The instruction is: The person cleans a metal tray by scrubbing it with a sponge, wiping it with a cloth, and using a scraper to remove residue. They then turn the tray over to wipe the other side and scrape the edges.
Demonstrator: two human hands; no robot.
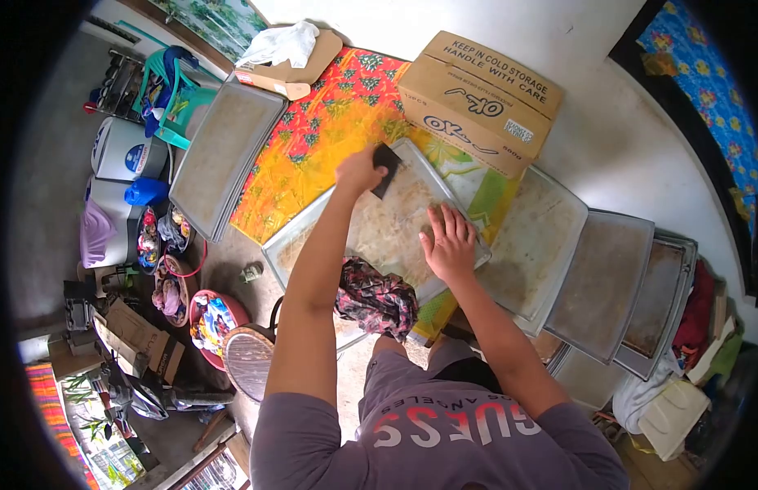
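My left hand (362, 170) is closed on a black flat rectangular piece (386, 170), which looks like a scraper. The piece is over the far part of a metal baking tray (371, 224), whose surface shows brownish stains. Fingers spread, my right hand (450, 245) lies on the tray near its right edge. A crumpled dark cloth with a pink pattern (377, 298) is at the tray's near edge, close to my body. Under the tray is a table with a red and yellow patterned cover (289, 175).
Stacked trays (228, 155) stand at the left, and more trays (538, 245) overlap at the right. A cardboard box (481, 102) sits at the back, near an open carton with a white bag (285, 49). A round stool (248, 362) and a red basin (218, 322) are at lower left.
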